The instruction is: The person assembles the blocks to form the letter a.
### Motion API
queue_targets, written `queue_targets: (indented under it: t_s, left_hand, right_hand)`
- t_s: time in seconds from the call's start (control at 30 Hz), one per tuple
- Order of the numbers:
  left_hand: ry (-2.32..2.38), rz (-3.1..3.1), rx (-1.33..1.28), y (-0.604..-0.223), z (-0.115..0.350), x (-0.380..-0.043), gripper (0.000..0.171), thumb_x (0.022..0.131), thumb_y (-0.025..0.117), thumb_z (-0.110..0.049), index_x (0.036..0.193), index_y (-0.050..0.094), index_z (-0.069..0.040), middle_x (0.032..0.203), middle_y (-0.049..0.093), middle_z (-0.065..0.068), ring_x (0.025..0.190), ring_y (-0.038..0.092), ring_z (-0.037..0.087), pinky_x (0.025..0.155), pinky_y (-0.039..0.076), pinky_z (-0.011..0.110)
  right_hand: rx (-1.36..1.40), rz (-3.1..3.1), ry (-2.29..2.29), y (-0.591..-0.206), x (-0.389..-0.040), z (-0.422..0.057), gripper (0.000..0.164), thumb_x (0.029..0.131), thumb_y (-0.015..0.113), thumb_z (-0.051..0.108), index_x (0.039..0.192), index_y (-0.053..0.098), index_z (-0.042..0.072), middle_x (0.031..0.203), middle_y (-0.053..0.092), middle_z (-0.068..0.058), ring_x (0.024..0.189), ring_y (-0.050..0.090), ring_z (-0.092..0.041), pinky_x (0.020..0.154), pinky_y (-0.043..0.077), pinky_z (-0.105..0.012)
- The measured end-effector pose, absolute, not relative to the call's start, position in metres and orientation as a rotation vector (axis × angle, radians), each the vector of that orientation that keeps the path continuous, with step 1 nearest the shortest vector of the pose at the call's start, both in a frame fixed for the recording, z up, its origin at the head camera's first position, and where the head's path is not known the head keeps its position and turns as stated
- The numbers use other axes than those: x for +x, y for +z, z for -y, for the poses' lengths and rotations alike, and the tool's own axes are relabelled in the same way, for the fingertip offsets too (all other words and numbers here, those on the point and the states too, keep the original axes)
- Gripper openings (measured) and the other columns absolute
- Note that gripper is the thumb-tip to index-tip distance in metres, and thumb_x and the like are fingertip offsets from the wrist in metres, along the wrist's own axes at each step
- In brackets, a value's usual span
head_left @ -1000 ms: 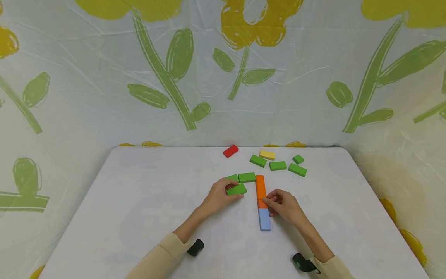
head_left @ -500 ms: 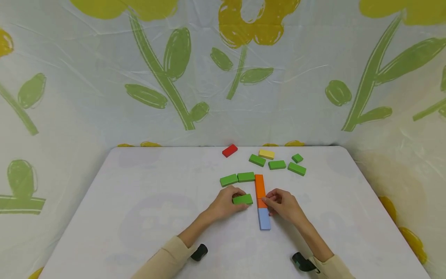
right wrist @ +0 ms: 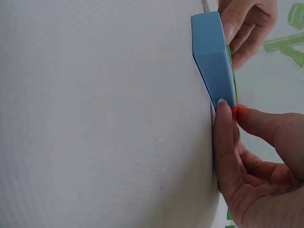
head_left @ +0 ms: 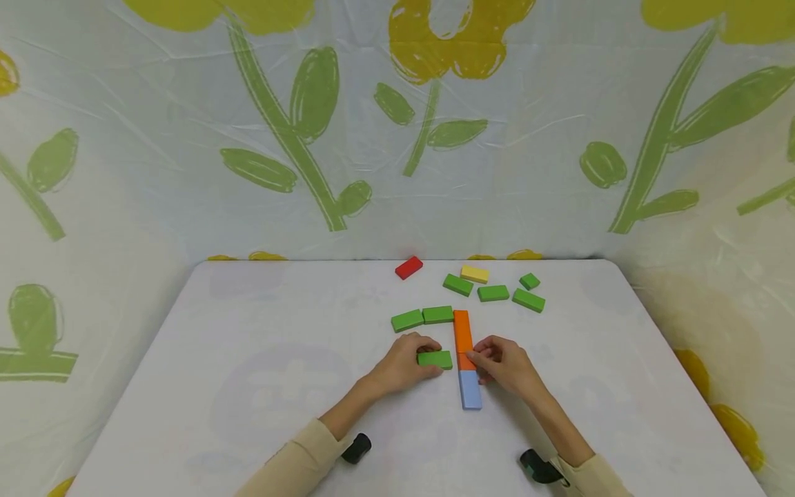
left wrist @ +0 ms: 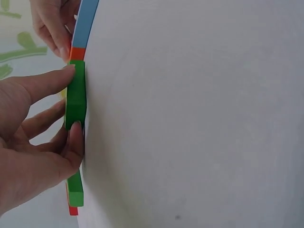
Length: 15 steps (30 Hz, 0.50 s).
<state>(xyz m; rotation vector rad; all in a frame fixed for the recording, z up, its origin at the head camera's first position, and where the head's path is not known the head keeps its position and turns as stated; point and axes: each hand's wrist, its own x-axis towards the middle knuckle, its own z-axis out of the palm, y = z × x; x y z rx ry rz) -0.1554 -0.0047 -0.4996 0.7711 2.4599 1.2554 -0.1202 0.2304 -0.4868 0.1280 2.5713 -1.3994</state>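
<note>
My left hand [head_left: 402, 362] grips a bright green rectangular block [head_left: 435, 359], its thumb on the near side, so the hand stands no wider than the block. That block lies just beside the column to the right of my left hand, one end turned toward the short, solid orange block [head_left: 464, 363]; whether the two touch, I cannot tell.

My right hand [head_left: 509, 362] pinches narrowly at the short orange block, with a fingertip by the seam where it meets the pale blue rectangular block [head_left: 470, 391], nearer to me. The long, solid orange block [head_left: 462, 333] continues the column on its far side.

This looks to me like fitting the green block against the column, and the right hand is best used as a brace: light, steady pressure from the outer side, so that a push from the left does not bend the line. I would slide the green block low over the smooth white counter [head_left: 279, 428] and square its end before pressing. My left knuckles want care, since two green blocks in a row [head_left: 437, 315] lie just ahead of them, easy to knock. For letting go, I would spread thumb and fingers evenly and draw straight back, lest the block twist.
</note>
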Motion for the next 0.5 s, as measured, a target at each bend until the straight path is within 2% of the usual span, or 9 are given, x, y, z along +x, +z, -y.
queue_targets:
  t_s: [0.2, 0.5]
  left_hand:
    - [1.3, -2.396, 0.74, -0.4993, 0.0098, -0.1582, 0.029, 0.093, 0.077, -0.013, 0.12, 0.072, -0.004, 0.112, 0.067, 0.006, 0.096, 0.059, 0.021, 0.08, 0.048, 0.023]
    - [1.29, -2.356, 0.817, -0.5005, 0.0103, -0.1634, 0.029, 0.095, 0.075, -0.011, 0.123, 0.072, -0.005, 0.115, 0.068, 0.005, 0.096, 0.057, 0.018, 0.079, 0.045, 0.022]
  right_hand:
    - [0.125, -2.565, -1.41, -0.4859, -0.1199, -0.2302, 0.025, 0.097, 0.073, 0.017, 0.109, 0.065, -0.003, 0.083, 0.065, -0.007, 0.068, 0.063, -0.019, 0.063, 0.059, -0.029]
    - [0.135, -2.56, -1.409, -0.4852, -0.1203, -0.2299, 0.027, 0.097, 0.074, 0.018, 0.109, 0.065, -0.004, 0.084, 0.065, -0.008, 0.07, 0.063, -0.019, 0.063, 0.06, -0.029]
